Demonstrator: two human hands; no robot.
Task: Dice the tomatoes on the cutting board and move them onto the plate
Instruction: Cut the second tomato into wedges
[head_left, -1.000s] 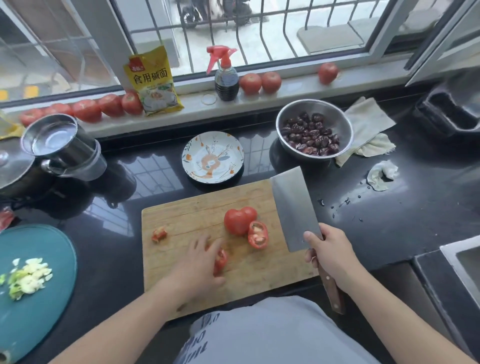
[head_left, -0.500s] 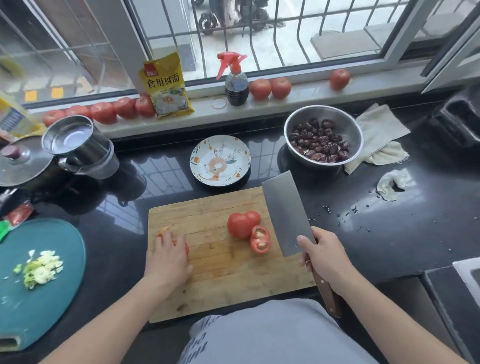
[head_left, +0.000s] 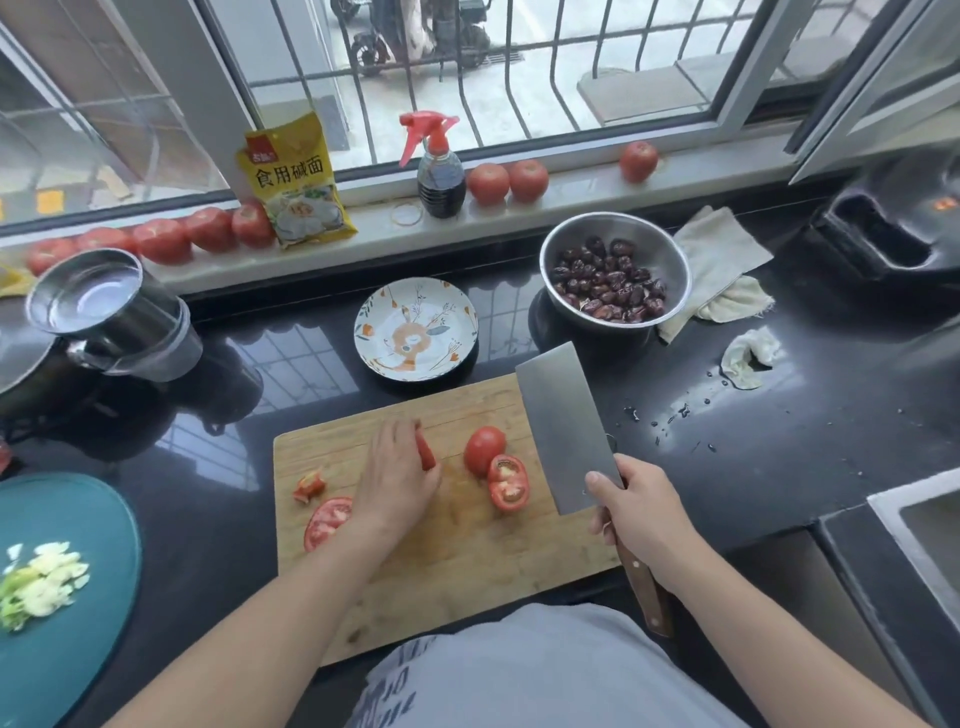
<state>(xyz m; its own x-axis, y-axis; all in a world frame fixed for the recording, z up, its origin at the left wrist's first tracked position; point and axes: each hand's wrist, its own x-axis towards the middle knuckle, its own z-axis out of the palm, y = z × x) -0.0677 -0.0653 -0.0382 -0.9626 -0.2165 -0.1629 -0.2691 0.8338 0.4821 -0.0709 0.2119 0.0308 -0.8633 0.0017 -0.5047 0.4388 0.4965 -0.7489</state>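
Left hand (head_left: 397, 475) shifted right onto tomato piece (head_left: 426, 451), cleaver (head_left: 566, 431) raised

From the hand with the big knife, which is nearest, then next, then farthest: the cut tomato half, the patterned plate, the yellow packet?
From the right hand:
1. Cut tomato half, just to its left on the board.
2. Patterned plate, behind the board.
3. Yellow packet, on the windowsill.

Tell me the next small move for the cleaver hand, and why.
Probably bring the cleaver over to the tomato piece the left hand holds on the cutting board and start slicing: the blade is lifted off to the right and the plate holds no tomato.
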